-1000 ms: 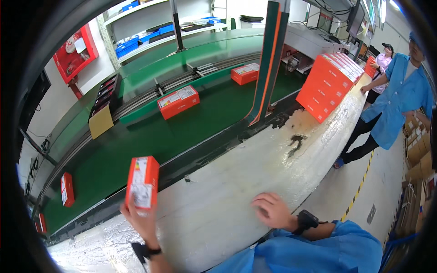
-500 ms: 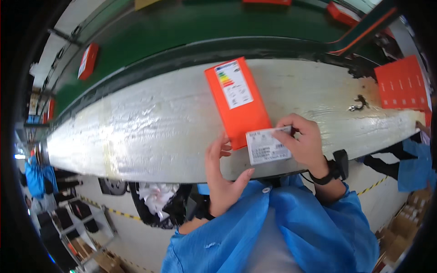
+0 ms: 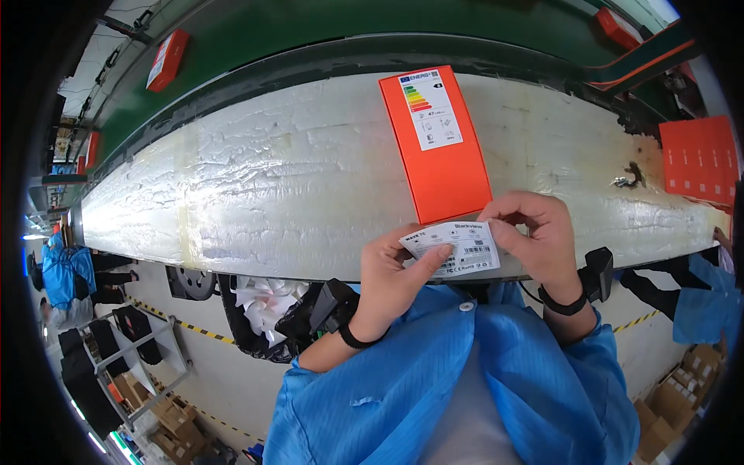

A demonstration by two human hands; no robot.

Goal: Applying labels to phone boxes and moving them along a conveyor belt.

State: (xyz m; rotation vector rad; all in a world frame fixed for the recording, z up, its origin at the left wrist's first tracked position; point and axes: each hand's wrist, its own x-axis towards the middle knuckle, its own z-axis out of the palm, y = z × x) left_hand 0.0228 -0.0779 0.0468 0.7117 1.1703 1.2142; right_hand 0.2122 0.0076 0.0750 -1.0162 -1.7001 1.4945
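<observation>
A white label sheet [image 3: 474, 249] with black print and a barcode lies between my hands at the near edge of the worktable. My left hand [image 3: 389, 273] grips its left side, thumb pressed on the printed face. With thumb and forefinger, my right hand [image 3: 541, 232] pinches its upper right corner. The sheet bends slightly. Just beyond it, a flat orange box [image 3: 453, 182] lies lengthwise away from me, its near end close to the sheet. A white sticker with a coloured energy scale [image 3: 432, 108] sits on the far half of the box.
The table [image 3: 294, 170] has a wrinkled clear covering, torn at the right. Stacked orange boxes [image 3: 697, 159] stand at the right end. Beyond runs a green conveyor belt [image 3: 310, 35] carrying orange boxes. A black-lined bin of white scraps [image 3: 267, 306] is below left. People in blue stand at both sides.
My left hand, previously spread beside the box, has closed on the label sheet. My right fingers have shifted to its upper corner. In the picture, the orange box sits higher and farther right.
</observation>
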